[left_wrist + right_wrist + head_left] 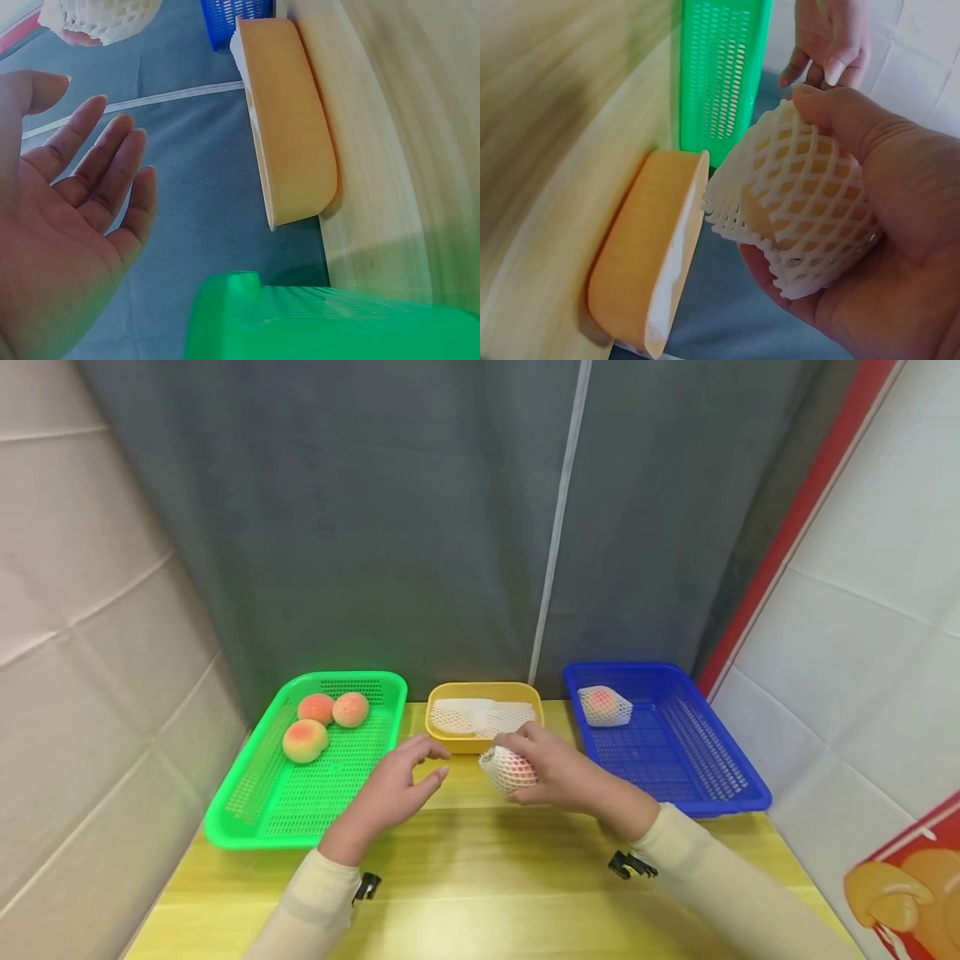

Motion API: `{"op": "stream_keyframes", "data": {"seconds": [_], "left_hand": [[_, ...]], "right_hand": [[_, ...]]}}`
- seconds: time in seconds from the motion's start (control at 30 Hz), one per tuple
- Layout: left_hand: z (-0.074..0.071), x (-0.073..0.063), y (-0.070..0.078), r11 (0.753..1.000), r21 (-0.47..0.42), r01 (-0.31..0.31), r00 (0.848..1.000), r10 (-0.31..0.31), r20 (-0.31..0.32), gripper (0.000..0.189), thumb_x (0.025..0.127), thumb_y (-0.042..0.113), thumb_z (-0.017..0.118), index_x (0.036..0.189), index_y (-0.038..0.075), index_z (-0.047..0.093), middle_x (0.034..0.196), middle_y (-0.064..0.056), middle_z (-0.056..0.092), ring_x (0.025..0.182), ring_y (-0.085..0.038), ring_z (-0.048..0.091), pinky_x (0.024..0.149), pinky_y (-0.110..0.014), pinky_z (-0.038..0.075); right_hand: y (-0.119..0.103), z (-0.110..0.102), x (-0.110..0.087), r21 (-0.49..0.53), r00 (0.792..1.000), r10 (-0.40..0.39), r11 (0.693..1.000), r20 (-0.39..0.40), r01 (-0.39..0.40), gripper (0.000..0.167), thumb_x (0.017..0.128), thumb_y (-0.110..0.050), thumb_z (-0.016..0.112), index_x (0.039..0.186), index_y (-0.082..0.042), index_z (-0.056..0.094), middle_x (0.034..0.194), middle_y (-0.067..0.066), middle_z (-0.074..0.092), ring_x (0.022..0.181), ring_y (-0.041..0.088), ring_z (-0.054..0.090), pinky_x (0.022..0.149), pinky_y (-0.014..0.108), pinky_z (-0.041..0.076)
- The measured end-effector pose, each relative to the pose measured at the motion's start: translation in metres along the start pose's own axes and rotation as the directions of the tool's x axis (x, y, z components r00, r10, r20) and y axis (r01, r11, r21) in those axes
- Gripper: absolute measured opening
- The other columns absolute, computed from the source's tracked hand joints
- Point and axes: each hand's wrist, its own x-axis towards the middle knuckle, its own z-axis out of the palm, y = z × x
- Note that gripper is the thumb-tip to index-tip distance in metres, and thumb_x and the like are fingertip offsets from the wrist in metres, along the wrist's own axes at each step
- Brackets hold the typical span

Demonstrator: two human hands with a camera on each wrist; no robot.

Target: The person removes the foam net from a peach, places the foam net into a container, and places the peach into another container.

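My right hand [555,768] grips a peach in a white foam net sleeve [508,770], held above the table in front of the yellow bin. In the right wrist view the netted peach [802,195] lies between thumb and fingers, with the sleeve's loose edge hanging past the fruit. My left hand [393,781] hovers beside the green basket's right edge, holding nothing; its fingers are relaxed and slightly bent in the left wrist view [82,180]. The yellow bin [468,745] holds flat white foam nets [480,716].
On the left, a green basket [330,842] holds three bare peaches [305,741]. A blue basket [675,768] at the right contains one netted peach [603,706]. All stand on a wooden table [480,893], with a grey curtain [360,527] behind and pale walls at both sides.
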Motion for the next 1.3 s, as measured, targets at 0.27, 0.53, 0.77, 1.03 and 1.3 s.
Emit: {"op": "stream_keyframes", "data": {"seconds": [0.27,0.53,0.77,1.03,1.3], "left_hand": [[0.005,-0.004,-0.002,1.000,-0.012,0.023,1.000,-0.023,0.008,0.019,0.106,0.021,0.075,0.124,0.016,0.074,0.122,0.001,0.070,0.118,-0.024,0.068,0.103,-0.053,0.057],[0.012,-0.009,-0.004,0.999,-0.031,0.018,0.999,-0.017,0.028,0.021,0.105,0.018,0.075,0.125,0.012,0.074,0.123,-0.006,0.072,0.118,-0.026,0.068,0.103,-0.057,0.057],[0.021,-0.010,-0.008,0.999,-0.045,0.025,0.998,-0.023,0.059,0.020,0.107,0.017,0.073,0.126,0.012,0.074,0.122,-0.002,0.071,0.120,-0.030,0.069,0.105,-0.056,0.057],[0.028,-0.011,-0.013,0.999,-0.033,0.021,0.998,-0.019,0.054,0.018,0.106,0.018,0.074,0.124,0.014,0.074,0.121,-0.004,0.072,0.118,-0.023,0.068,0.103,-0.054,0.058],[0.029,-0.011,-0.014,0.998,-0.038,0.040,0.998,-0.038,0.055,0.018,0.105,0.019,0.074,0.123,0.015,0.074,0.121,0.003,0.071,0.118,-0.022,0.069,0.104,-0.053,0.058]], "right_hand": [[0.004,0.029,0.006,-0.053,0.997,0.006,0.999,0.077,-0.002,0.081,0.080,-0.023,0.101,0.152,-0.021,0.062,0.128,0.009,0.059,0.110,0.022,0.063,0.092,0.042,0.060],[0.009,0.058,0.010,-0.078,0.986,0.002,0.997,0.166,0.011,0.079,0.082,-0.023,0.101,0.151,-0.018,0.063,0.127,0.008,0.059,0.111,0.020,0.060,0.096,0.042,0.060],[0.016,0.079,0.010,-0.055,0.979,0.013,0.998,0.201,-0.002,0.081,0.084,-0.025,0.100,0.154,-0.023,0.061,0.126,0.002,0.058,0.108,0.014,0.059,0.095,0.035,0.057],[0.021,0.094,0.014,-0.077,0.977,-0.010,0.997,0.212,0.027,0.082,0.084,-0.023,0.100,0.155,-0.018,0.059,0.128,0.006,0.058,0.110,0.018,0.060,0.096,0.039,0.058],[0.022,0.098,0.013,-0.088,0.977,-0.006,0.996,0.213,0.026,0.082,0.086,-0.024,0.098,0.157,-0.020,0.057,0.131,0.005,0.058,0.114,0.020,0.059,0.099,0.040,0.058]]}}
